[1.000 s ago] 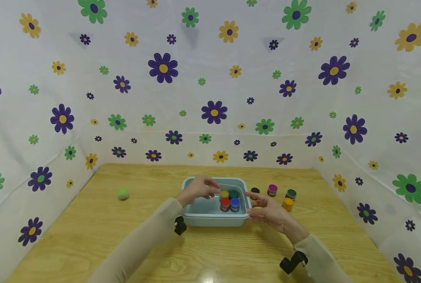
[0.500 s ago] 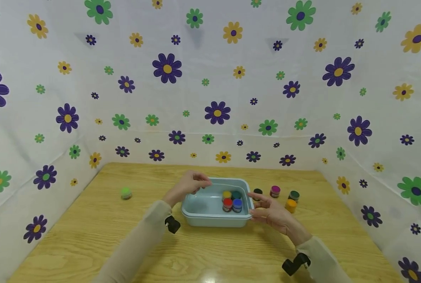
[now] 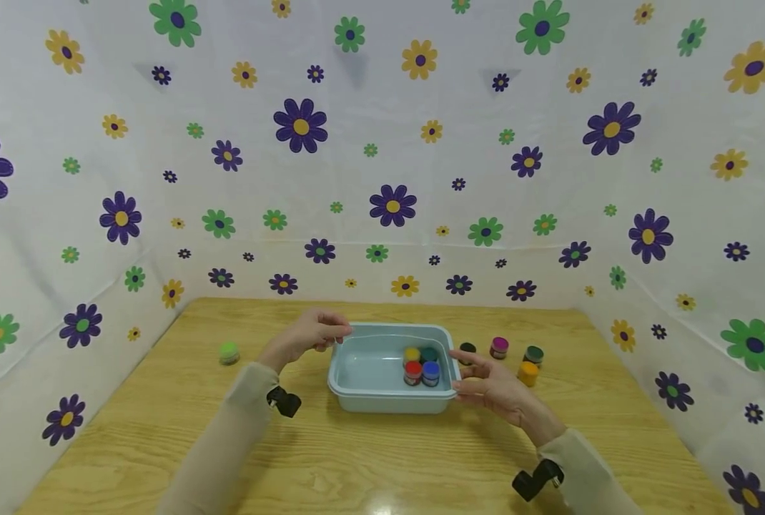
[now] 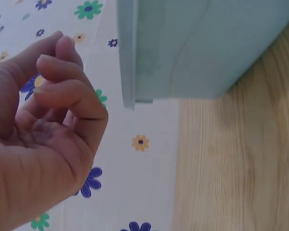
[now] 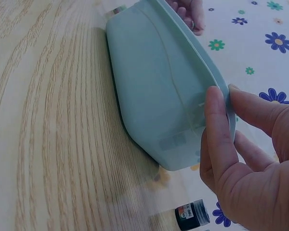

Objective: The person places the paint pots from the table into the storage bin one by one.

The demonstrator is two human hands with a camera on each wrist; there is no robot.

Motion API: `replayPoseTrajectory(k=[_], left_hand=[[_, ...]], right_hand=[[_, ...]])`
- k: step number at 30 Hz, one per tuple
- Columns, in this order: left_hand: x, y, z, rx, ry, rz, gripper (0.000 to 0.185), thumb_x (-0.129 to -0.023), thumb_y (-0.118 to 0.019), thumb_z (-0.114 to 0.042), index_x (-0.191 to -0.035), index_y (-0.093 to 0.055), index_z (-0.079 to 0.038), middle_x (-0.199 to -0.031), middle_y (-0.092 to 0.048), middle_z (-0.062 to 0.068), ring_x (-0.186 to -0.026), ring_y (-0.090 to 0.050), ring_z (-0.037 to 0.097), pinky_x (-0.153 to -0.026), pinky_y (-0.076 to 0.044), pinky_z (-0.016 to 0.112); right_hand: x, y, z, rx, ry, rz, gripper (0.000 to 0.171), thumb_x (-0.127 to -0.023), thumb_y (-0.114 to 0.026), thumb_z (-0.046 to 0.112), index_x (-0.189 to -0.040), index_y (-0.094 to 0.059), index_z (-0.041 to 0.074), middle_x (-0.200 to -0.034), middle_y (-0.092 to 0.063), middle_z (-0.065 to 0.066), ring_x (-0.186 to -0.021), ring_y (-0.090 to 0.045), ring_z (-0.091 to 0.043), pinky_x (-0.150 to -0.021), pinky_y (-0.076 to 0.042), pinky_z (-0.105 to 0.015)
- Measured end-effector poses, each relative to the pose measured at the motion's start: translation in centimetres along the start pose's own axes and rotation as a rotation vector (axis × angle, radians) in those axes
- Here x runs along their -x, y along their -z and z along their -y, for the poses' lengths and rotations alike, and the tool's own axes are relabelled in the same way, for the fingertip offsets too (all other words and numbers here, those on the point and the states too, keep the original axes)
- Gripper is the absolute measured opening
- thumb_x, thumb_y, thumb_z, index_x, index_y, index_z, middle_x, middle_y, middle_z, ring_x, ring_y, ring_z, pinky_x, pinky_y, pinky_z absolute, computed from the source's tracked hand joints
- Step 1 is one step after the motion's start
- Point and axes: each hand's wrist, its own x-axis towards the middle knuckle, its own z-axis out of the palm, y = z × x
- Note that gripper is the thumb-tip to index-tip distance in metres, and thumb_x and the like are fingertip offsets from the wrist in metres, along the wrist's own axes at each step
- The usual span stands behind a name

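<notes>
Nearest: right hand (image 3: 493, 386) set at the right rim of the pale blue tub (image 3: 369, 400), thumb and forefinger pinched on the rim edge, plain in the right wrist view (image 5: 216, 120). Inside the tub, against its right wall, four little paint pots (image 3: 420, 364) packed together: yellow, dark green, red, blue. Left hand (image 3: 308, 336) held just off the far left corner, fingers loosely curled on nothing, clear of the rim in the left wrist view (image 4: 53, 110). Farther right on the wooden table (image 3: 164, 400), four loose pots (image 3: 507, 356) near the tub, black one just beside it. Well apart on the left, a lone green pot (image 3: 229, 352). Beyond, flowered sheeting (image 3: 382, 143). Risk judged: one-sided pinch, load crowded at that same end; a pull or lift there likely to tip or swing the tub, topple the pots inside, knock the black one.
</notes>
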Motion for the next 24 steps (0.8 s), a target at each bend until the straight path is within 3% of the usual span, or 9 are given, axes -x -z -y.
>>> replayPoseTrajectory(k=[4, 10, 16, 24], left_hand=[[0.9, 1.7, 0.7, -0.016, 0.000, 0.013, 0.038, -0.083, -0.066, -0.026, -0.103, -0.060, 0.006, -0.078, -0.059, 0.009, -0.060, -0.046, 0.015, -0.050, -0.037, 0.024], [2.4, 4.8, 2.0, -0.071, -0.015, 0.045, 0.032, -0.083, -0.066, -0.031, -0.097, -0.064, -0.002, -0.091, -0.059, 0.019, -0.070, -0.051, 0.023, -0.057, -0.043, 0.028], [3.6, 7.6, 3.1, -0.100, -0.003, -0.003, 0.029, -0.085, -0.063, -0.029, -0.097, -0.063, -0.002, -0.084, -0.056, 0.013, -0.060, -0.042, 0.017, -0.052, -0.038, 0.027], [5.2, 11.1, 4.7, -0.063, 0.044, -0.115, 0.027, -0.086, -0.062, -0.026, -0.098, -0.060, -0.002, -0.076, -0.051, 0.007, -0.054, -0.035, 0.014, -0.049, -0.032, 0.028]], right_hand=[[-0.2, 0.0, -0.1, 0.002, -0.004, -0.004, 0.068, -0.080, -0.067, 0.002, -0.139, -0.034, 0.008, -0.107, -0.042, -0.020, -0.084, -0.058, -0.023, -0.085, -0.047, -0.042], [-0.1, -0.2, -0.1, 0.013, -0.005, 0.005, 0.069, -0.080, -0.067, 0.002, -0.140, -0.032, 0.008, -0.107, -0.043, -0.020, -0.085, -0.058, -0.023, -0.087, -0.044, -0.045], [0.1, -0.1, 0.0, 0.002, -0.015, -0.006, 0.070, -0.080, -0.067, 0.003, -0.140, -0.032, 0.008, -0.108, -0.042, -0.021, -0.084, -0.058, -0.023, -0.086, -0.046, -0.042], [0.1, -0.1, 0.1, -0.010, -0.013, 0.007, 0.071, -0.080, -0.066, 0.002, -0.141, -0.030, 0.008, -0.108, -0.041, -0.020, -0.083, -0.059, -0.021, -0.084, -0.048, -0.040]])
